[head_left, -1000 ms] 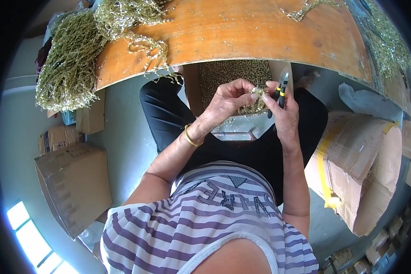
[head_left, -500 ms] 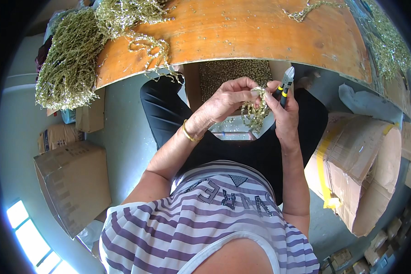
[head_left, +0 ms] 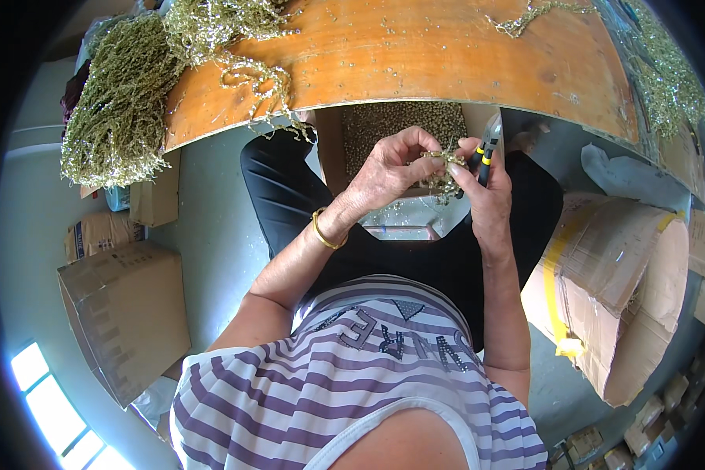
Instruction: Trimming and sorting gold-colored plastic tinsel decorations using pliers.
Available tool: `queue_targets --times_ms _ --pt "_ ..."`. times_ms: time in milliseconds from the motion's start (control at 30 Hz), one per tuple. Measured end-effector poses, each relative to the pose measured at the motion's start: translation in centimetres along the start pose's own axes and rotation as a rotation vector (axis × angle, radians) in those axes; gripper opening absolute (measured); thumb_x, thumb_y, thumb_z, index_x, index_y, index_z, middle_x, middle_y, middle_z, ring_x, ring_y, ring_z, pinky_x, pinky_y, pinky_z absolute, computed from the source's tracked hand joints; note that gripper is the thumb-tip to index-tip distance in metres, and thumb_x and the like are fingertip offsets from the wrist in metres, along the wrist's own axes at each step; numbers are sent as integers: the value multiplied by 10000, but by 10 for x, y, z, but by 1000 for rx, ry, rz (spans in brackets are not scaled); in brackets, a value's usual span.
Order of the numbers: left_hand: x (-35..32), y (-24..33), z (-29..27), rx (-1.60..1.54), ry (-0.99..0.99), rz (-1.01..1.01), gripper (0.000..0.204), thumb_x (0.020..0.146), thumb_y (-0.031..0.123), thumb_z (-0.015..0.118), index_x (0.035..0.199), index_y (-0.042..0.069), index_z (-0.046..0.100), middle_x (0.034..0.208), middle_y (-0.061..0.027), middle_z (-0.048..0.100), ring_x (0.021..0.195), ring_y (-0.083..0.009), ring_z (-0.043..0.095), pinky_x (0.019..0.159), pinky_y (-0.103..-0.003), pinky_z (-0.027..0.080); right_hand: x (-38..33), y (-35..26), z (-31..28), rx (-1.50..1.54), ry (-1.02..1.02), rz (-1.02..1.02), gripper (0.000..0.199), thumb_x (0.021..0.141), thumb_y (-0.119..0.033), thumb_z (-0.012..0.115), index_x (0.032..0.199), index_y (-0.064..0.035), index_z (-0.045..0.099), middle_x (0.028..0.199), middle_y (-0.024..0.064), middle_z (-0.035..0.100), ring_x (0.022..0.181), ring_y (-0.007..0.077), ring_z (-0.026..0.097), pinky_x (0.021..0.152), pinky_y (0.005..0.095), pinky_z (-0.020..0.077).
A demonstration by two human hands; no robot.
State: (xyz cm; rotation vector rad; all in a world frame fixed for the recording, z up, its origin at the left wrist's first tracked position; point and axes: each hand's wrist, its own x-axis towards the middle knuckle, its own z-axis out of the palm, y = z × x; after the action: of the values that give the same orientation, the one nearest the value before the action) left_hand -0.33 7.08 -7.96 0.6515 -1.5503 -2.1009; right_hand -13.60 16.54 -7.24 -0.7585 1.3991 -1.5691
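Between my hands, over my lap near the table's front edge, is a small bunch of gold beaded garland. My left hand pinches it from the left with thumb and fingers. My right hand grips the bunch with its thumb and fingertips. That same hand also holds cutting pliers with black and yellow handles, their jaws pointing up and away from me. Strand ends inside the fingers are partly hidden. Below and beyond the hands, a cardboard box holds a mass of small gold-brown beads.
The wooden table curves across the far side. Thick piles of gold garland hang over its left end, and a loose strand lies near the edge. Cardboard boxes stand at left and right.
The garland bunch is gathered higher and hangs less far down between my hands. My left hand has shifted slightly, and the pliers have turned a little in my right hand.
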Motion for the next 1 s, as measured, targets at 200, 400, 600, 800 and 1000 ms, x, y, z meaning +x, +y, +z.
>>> queue_targets --times_ms 200,400,600,800,1000 --pt "-1 0 2 17 14 49 106 832 54 563 929 18 538 824 -1 564 795 -71 539 730 -213 459 0 3 4 -105 73 -72 250 777 -74 619 1011 -42 537 833 -13 540 731 51 480 674 196 398" --pt "1 -2 2 50 16 29 112 862 114 536 913 14 542 802 -6 560 738 -74 530 688 -214 453 -3 3 10 -177 91 -237 205 790 -59 608 981 -40 538 828 -19 538 727 39 472 669 188 394" --pt "5 -4 11 -331 72 -146 122 880 126 501 900 10 533 784 -21 550 709 -90 520 661 -218 444 -8 9 11 -66 145 -234 161 803 -40 586 953 -32 525 855 -7 534 721 40 469 664 183 389" --pt "4 -2 13 -255 56 -62 139 876 114 505 948 -2 534 824 -31 565 726 -89 527 669 -226 452 -7 16 4 -3 110 -228 175 817 -42 568 984 -37 516 883 5 531 714 40 453 663 178 380" --pt "1 -2 11 -100 25 45 127 861 64 518 970 1 536 871 -26 570 772 -79 536 717 -228 474 -5 13 5 27 94 -169 203 814 -50 577 1007 -42 513 874 -4 531 715 36 435 668 178 368"
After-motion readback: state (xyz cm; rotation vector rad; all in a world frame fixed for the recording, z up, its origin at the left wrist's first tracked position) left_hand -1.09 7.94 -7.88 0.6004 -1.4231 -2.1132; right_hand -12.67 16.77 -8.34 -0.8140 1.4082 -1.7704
